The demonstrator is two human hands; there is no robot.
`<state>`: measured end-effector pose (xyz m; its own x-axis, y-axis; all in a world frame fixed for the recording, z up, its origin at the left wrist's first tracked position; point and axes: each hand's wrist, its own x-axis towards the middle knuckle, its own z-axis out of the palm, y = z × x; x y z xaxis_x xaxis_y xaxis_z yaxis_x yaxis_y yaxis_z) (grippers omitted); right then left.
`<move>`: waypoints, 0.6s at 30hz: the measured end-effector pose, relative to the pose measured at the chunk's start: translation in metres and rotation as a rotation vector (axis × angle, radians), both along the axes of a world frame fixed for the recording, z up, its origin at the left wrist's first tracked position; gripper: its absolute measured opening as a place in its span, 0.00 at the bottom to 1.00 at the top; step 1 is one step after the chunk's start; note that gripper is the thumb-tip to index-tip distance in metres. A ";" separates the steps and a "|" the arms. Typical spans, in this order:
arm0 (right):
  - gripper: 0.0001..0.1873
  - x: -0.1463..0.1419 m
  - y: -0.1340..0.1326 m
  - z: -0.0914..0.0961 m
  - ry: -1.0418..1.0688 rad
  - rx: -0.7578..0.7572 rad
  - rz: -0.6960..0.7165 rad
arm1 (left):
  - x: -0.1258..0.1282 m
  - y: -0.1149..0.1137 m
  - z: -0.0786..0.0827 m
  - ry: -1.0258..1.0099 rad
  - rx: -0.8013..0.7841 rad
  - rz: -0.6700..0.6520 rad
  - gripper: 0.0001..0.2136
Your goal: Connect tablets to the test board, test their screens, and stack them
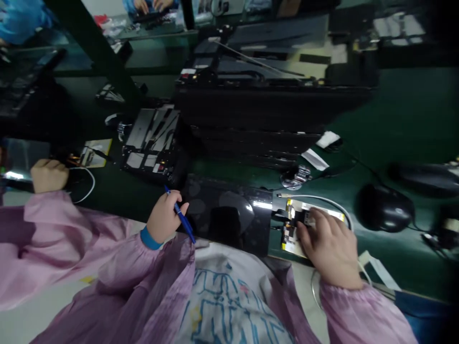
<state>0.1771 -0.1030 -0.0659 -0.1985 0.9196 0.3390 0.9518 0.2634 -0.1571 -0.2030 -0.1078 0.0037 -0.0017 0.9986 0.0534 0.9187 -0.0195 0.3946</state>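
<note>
My left hand [165, 217] is closed around a blue pen [184, 222], its lower end pointing toward my body. A blue band circles that wrist. A dark, glossy flat panel [229, 215] lies on the bench between my hands, with light reflecting off its surface. My right hand [333, 246] rests over a pale flat pack [292, 244] with yellow edges and dark connectors at its left side. Thumb and index finger are bent around a small dark part on the pack, which they partly hide. A white cable [332, 203] curves behind this hand.
Stacked dark device panels [251, 107] stand at the back, and a smaller stack [154, 138] is left of them. A black computer mouse [386, 208] sits at right. A co-worker's hand [50, 174] is at far left. A green post [103, 52] slants across the upper left.
</note>
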 end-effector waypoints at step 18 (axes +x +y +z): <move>0.35 -0.088 -0.052 0.029 0.593 -0.325 -0.021 | 0.001 -0.017 -0.009 -0.253 0.097 0.150 0.05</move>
